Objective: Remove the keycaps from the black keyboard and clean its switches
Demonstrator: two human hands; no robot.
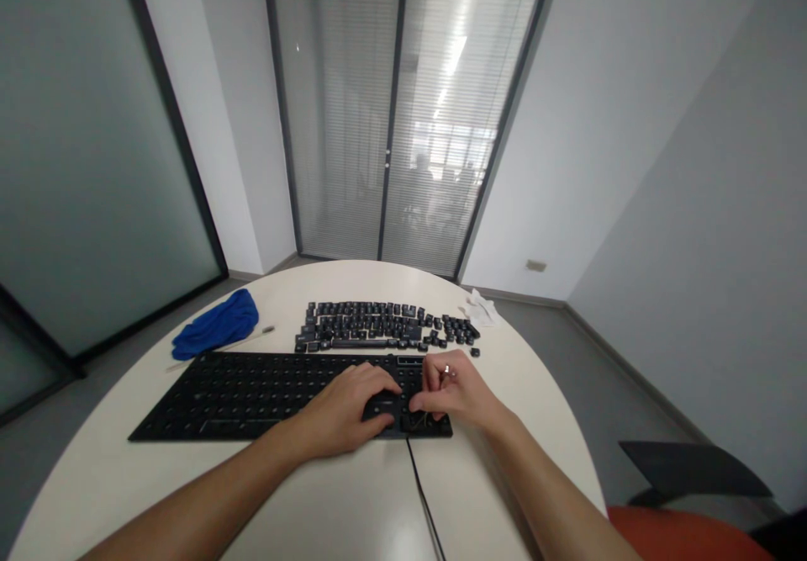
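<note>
A black keyboard base [252, 393], its keycaps off across most of it, lies on the table in front of me. My left hand [353, 405] rests on its right part, fingers lightly bent and thumb apart, holding nothing. Over the number pad area, my right hand [450, 388] is closed in a pinch, a ring on one finger. Whatever sits between its fingertips is hidden; a small dark shape shows just below them. Behind the keyboard, loose black keycaps [359, 321] are laid out in rows, with the long space bar [358, 344] at the front.
A blue cloth [218, 324] lies at the left beside a thin brush [245, 340]. Crumpled white tissue [481, 309] is at the back right. A black cable [419, 489] runs from the keyboard towards me. A red chair [681, 531] stands right of the round table [548, 426].
</note>
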